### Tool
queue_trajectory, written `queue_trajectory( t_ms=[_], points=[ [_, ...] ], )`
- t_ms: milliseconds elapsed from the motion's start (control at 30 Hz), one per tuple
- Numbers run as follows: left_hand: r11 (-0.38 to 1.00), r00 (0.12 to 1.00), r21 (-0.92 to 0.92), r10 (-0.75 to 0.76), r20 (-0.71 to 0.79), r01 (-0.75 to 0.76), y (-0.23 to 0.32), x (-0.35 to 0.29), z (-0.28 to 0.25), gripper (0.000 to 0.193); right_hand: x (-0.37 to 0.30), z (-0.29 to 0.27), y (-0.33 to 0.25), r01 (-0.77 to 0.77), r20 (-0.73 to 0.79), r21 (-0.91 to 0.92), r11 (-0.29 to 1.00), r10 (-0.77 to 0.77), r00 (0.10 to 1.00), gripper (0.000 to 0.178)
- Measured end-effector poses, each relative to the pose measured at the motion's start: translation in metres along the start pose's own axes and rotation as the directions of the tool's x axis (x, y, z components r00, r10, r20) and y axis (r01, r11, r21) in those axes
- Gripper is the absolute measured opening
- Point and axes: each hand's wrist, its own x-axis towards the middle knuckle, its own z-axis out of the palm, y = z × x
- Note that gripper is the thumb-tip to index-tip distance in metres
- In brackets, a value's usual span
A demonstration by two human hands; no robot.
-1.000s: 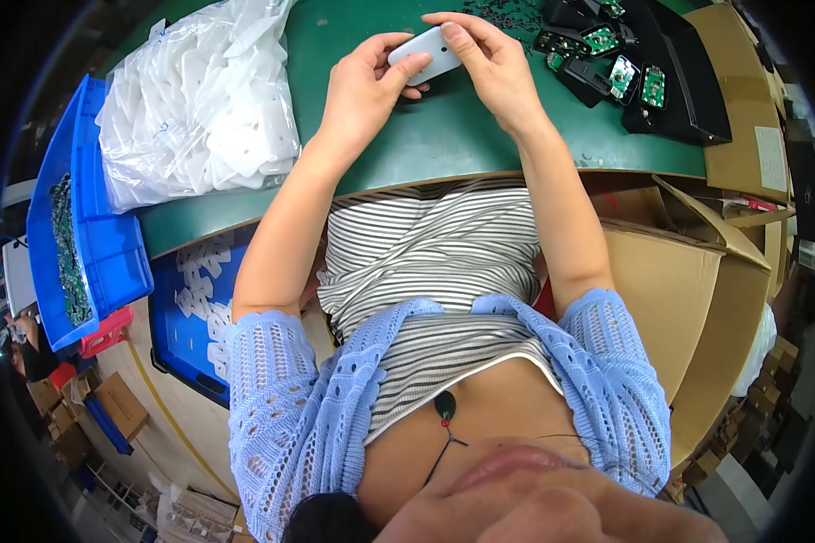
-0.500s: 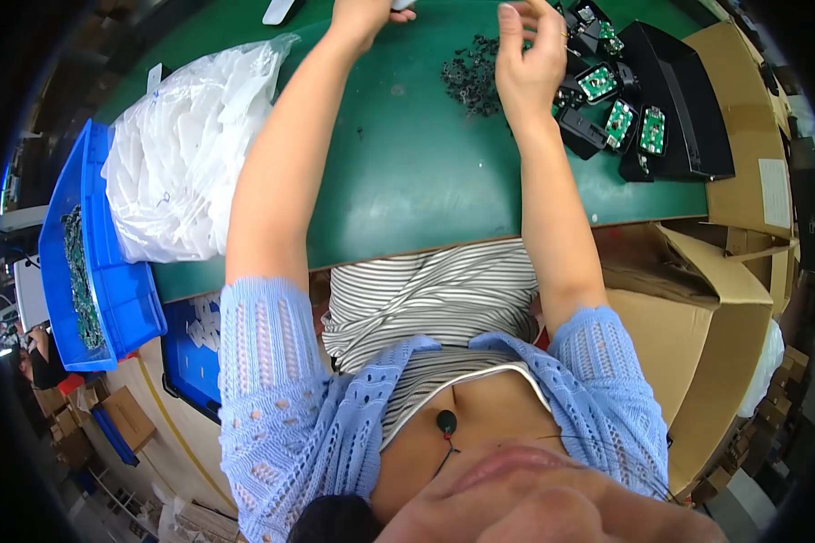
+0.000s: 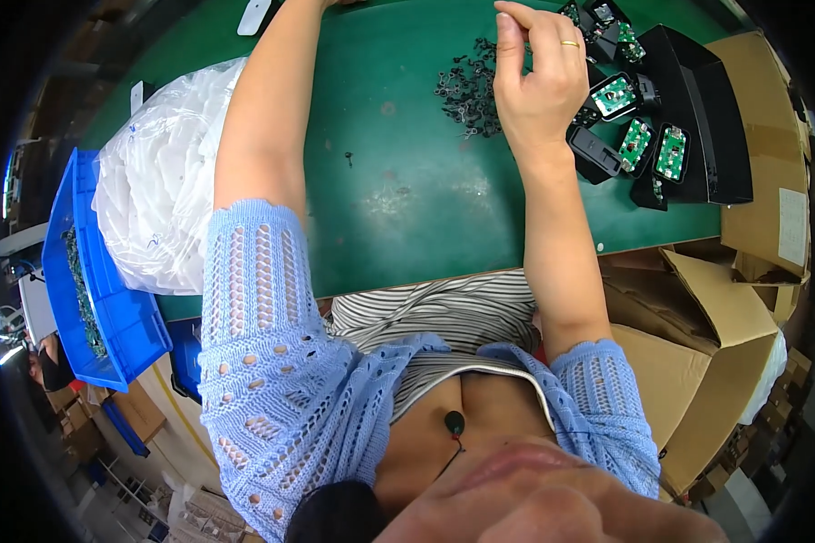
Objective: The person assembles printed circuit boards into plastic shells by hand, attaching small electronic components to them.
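My right hand [image 3: 543, 90] is raised over the green tabletop [image 3: 398, 208], beside a loose pile of small black parts [image 3: 469, 95]. Its thumb and forefinger come together at the tips; anything between them is too small to make out. Only a sliver of my left hand [image 3: 340, 2] shows at the top edge, its fingers out of sight. To the right of my right hand lie several black casings with green circuit boards [image 3: 637, 140]. One small black part [image 3: 349, 158] lies alone in the middle of the table. A white flat piece [image 3: 255, 16] rests at the upper left.
A clear bag of white plastic pieces [image 3: 167, 195] sits by my left arm. Left of it hangs a blue bin [image 3: 122, 321] with green boards inside. A black tray [image 3: 697, 118] stands at the right, before cardboard boxes [image 3: 761, 118]. An open carton [image 3: 697, 362] is below the table edge.
My left hand has moved up and left, nearly out of view. My right hand's thumb and forefinger have drawn together. The whole view has shifted slightly, setting the table lower.
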Motion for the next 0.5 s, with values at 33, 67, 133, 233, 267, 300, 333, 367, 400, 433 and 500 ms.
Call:
queue_trajectory(
  t_ms=[33, 67, 133, 233, 267, 300, 333, 367, 400, 433, 500],
  points=[
    [0.998, 1.000, 0.068, -0.006, -0.004, 0.006, 0.000, -0.002, -0.002, 0.040, 0.003, -0.003, -0.007, -0.114, 0.055, -0.005, 0.993, 0.115, 0.992, 0.011],
    [0.998, 1.000, 0.063, -0.001, -0.005, 0.002, 0.000, -0.004, 0.001, 0.040, 0.001, -0.006, -0.007, -0.108, 0.055, -0.006, 0.994, 0.109, 0.993, 0.011],
    [0.987, 0.996, 0.159, 0.010, -0.083, 0.003, 0.000, -0.010, -0.008, 0.042, -0.001, -0.012, -0.010, -0.098, 0.378, -0.157, 0.983, 0.151, 0.913, 0.021],
    [0.961, 0.970, 0.275, 0.096, -0.224, -0.032, -0.013, -0.016, -0.017, 0.049, -0.004, -0.018, -0.023, -0.090, 0.507, -0.137, 0.986, 0.148, 0.849, 0.035],
    [0.948, 0.949, 0.306, 0.174, -0.264, -0.088, -0.018, -0.017, -0.023, 0.050, -0.005, -0.019, -0.027, -0.048, 0.552, -0.164, 0.985, 0.132, 0.824, 0.038],
    [0.899, 0.970, 0.435, 0.061, -0.234, 0.048, 0.002, -0.026, -0.001, 0.048, -0.012, -0.023, -0.015, -0.025, 0.607, -0.234, 0.972, 0.166, 0.777, 0.043],
    [0.899, 0.966, 0.435, 0.065, -0.251, 0.052, -0.001, -0.032, -0.005, 0.048, -0.013, -0.024, -0.017, -0.020, 0.602, -0.220, 0.975, 0.152, 0.784, 0.043],
    [0.817, 0.855, 0.576, 0.309, -0.416, -0.015, -0.008, -0.041, -0.009, 0.047, -0.013, -0.022, -0.020, -0.018, 0.640, -0.220, 0.975, 0.158, 0.752, 0.040],
    [0.703, 0.677, 0.710, 0.539, -0.501, -0.035, -0.007, -0.055, -0.007, 0.049, -0.015, -0.021, -0.019, -0.015, 0.681, -0.228, 0.974, 0.171, 0.712, 0.036],
    [0.705, 0.791, 0.708, 0.458, -0.405, -0.045, 0.000, -0.067, -0.013, 0.052, -0.017, -0.019, -0.017, -0.011, 0.683, -0.215, 0.977, 0.158, 0.713, 0.036],
    [0.625, 0.765, 0.763, 0.570, -0.299, -0.167, 0.005, -0.105, -0.011, 0.048, -0.017, -0.015, -0.017, -0.091, 0.742, -0.181, 0.979, 0.196, 0.642, 0.026]
  ],
)
